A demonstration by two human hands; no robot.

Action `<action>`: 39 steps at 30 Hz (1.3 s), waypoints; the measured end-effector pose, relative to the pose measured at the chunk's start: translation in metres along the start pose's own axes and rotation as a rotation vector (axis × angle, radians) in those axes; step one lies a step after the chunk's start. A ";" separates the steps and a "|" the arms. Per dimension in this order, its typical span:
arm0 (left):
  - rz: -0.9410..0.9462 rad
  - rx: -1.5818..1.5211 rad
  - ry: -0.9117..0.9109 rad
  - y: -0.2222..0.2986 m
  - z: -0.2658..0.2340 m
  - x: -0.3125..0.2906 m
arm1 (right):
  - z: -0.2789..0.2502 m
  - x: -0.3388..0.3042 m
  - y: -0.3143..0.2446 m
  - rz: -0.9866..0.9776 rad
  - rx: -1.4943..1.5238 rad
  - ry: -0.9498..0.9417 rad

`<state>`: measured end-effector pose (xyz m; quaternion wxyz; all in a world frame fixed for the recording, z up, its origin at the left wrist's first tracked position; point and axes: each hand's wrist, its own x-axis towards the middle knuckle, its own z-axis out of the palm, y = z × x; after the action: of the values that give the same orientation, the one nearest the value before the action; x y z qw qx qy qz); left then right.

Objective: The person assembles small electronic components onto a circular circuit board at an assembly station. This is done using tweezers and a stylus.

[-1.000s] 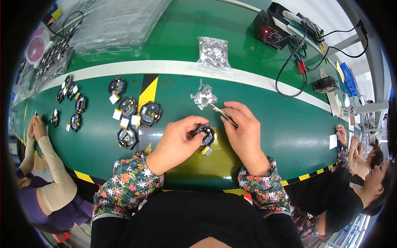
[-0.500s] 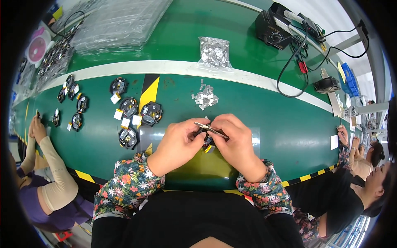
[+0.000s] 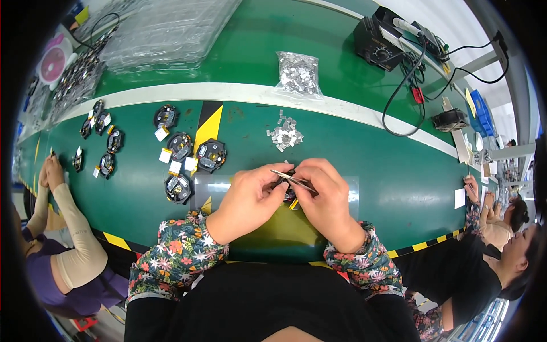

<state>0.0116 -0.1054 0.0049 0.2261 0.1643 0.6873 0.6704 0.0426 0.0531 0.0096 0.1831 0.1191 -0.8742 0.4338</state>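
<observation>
My right hand [image 3: 327, 199] grips a pair of metal tweezers [image 3: 286, 176], whose tips point toward my left fingers. Curled around the near side of a small dark round electronic unit [image 3: 289, 196], my left hand [image 3: 246, 199] seems to hold it steady. Fingers cover most of that unit; a yellow edge shows below it. Beyond my hands is a pile of small silver metal pieces [image 3: 286, 135]. A translucent yellowish mat [image 3: 273, 231] lies beneath my wrists.
Several black round units with white battery packs [image 3: 211, 155] lie to the left. A bag of silver pieces [image 3: 298, 74], clear plastic trays [image 3: 165, 34] and a black control box with a dial [image 3: 377, 45] stand farther back. Co-workers' hands [image 3: 52, 172] work at both sides.
The tweezers have turned slightly in my right hand, and the unit beneath has shifted a little. Both hands stay close together in nearly the same place.
</observation>
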 end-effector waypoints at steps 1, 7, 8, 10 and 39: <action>0.002 0.000 0.000 0.001 0.000 0.000 | 0.000 0.000 0.000 -0.001 -0.001 0.000; 0.045 0.002 0.032 0.003 0.000 0.000 | 0.000 -0.002 0.000 -0.052 -0.046 0.028; 0.028 0.007 0.022 0.000 -0.002 0.001 | 0.001 -0.003 -0.001 -0.068 -0.049 0.030; 0.008 0.014 0.015 -0.002 -0.006 0.003 | 0.002 -0.003 -0.001 -0.084 -0.048 0.029; -0.082 -0.222 -0.124 -0.001 -0.009 0.008 | -0.004 -0.001 -0.005 0.068 0.059 -0.089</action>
<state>0.0002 -0.1095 0.0029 0.3121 0.1512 0.5999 0.7210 0.0464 0.0532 0.0153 0.1257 0.1137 -0.8717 0.4598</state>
